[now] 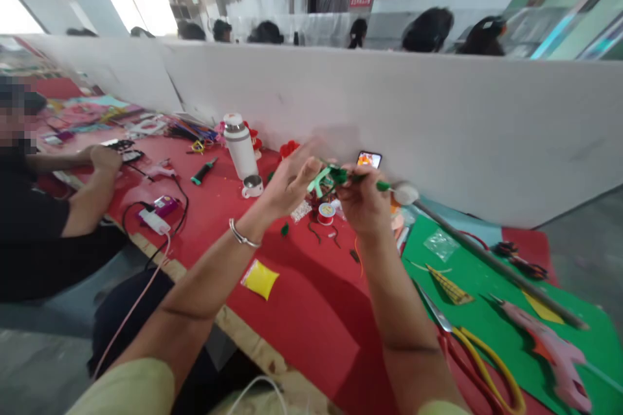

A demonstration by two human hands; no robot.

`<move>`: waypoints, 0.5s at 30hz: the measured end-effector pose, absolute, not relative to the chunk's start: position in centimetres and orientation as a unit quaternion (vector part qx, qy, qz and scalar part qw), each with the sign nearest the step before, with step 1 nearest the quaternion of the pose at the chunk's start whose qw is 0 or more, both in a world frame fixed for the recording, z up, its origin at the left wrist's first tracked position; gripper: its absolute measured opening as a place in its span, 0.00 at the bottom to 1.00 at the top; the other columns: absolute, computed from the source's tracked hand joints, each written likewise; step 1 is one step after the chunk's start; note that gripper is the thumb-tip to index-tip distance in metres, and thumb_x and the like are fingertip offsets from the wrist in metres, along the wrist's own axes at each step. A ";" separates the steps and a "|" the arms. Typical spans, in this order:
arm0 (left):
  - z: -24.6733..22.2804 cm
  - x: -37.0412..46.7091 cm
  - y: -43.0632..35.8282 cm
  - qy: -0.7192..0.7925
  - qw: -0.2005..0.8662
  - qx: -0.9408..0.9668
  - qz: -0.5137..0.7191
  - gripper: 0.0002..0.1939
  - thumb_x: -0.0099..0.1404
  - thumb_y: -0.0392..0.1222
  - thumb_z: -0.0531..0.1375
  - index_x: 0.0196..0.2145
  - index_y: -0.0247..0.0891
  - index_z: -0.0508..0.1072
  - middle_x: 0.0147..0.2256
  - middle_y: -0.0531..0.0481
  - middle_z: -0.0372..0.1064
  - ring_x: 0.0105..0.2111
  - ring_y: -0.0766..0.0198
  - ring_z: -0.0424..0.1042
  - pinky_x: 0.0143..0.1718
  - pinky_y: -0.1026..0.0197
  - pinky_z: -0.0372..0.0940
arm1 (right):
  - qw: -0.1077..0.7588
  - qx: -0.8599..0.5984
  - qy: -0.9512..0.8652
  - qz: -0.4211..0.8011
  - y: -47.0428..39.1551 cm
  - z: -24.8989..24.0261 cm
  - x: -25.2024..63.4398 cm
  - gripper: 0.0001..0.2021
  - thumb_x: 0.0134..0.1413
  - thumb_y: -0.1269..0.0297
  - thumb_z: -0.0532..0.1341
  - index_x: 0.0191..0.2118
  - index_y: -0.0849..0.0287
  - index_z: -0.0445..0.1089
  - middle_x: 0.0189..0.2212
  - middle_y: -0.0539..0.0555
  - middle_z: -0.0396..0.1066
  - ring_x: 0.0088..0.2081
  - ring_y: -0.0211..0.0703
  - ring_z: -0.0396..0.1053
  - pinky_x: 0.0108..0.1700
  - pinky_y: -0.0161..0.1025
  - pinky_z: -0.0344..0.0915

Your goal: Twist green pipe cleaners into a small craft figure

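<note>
Both my hands are raised over the red table near the middle of the view. My right hand (363, 198) is closed around a dark green craft piece (338, 174), which sticks out toward the left between its fingertips. My left hand (296, 178) is beside it, its fingers partly smeared by motion, so its grip is unclear. Light green strips (318, 183) show between the two hands. Below them lie a red spool (326, 213) and thin brown-green bits. A phone (368, 159) with a lit screen stands behind my right hand.
A white bottle (239, 146) and steel cup (252, 186) stand left of my hands. A yellow packet (261, 279) lies nearer. Scissors (467, 350), a pink glue gun (548, 343) and a long rod (496, 262) are at right. Another person works at left.
</note>
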State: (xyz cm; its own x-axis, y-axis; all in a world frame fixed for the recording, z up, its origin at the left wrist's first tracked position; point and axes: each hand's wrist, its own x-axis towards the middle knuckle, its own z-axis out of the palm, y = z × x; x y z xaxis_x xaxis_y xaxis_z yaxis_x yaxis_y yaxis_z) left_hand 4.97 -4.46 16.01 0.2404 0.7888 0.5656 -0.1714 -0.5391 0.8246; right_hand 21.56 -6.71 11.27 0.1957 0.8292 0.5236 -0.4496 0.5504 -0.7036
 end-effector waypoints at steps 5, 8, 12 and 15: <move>12.6 5.4 -1.0 0.253 0.587 0.563 0.524 0.49 0.60 0.86 0.53 0.47 0.36 0.85 0.39 0.36 0.82 0.34 0.54 0.81 0.22 0.60 0.69 | 0.729 -0.174 -0.468 0.468 -4.0 9.3 21.9 0.14 0.50 0.45 0.77 0.35 0.47 0.82 0.37 0.48 0.84 0.29 0.33 0.72 0.30 0.31 0.71; 12.2 5.0 -0.4 0.215 0.640 0.531 0.512 0.43 0.57 0.79 0.65 0.49 0.37 0.85 0.36 0.40 0.82 0.26 0.62 0.76 0.17 0.63 0.60 | 0.717 -0.203 -0.483 0.461 -3.5 8.3 22.5 0.12 0.52 0.47 0.77 0.36 0.48 0.84 0.38 0.49 0.85 0.31 0.34 0.75 0.34 0.33 0.74; 11.9 4.5 0.3 0.200 0.637 0.524 0.529 0.30 0.45 0.49 0.83 0.46 0.40 0.86 0.34 0.47 0.83 0.29 0.66 0.77 0.29 0.64 0.70 | 0.694 -0.270 -0.512 0.427 -2.9 7.3 22.4 0.15 0.51 0.44 0.76 0.36 0.49 0.84 0.39 0.52 0.85 0.38 0.42 0.80 0.38 0.38 0.76; 11.3 4.1 0.8 0.203 0.625 0.522 0.545 0.28 0.44 0.43 0.83 0.44 0.40 0.86 0.30 0.50 0.81 0.30 0.65 0.78 0.33 0.63 0.72 | 0.690 -0.299 -0.527 0.396 -2.5 6.7 22.0 0.16 0.51 0.43 0.76 0.37 0.48 0.85 0.40 0.52 0.85 0.43 0.46 0.81 0.40 0.41 0.77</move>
State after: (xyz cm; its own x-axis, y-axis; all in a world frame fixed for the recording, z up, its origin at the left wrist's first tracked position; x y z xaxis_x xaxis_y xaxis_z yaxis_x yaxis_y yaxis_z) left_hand 4.09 0.84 11.35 0.3242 0.8923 0.3140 -0.4679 -0.1372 0.8731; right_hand 22.03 -2.54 6.72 0.1316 0.8610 0.4912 -0.2313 0.5086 -0.8294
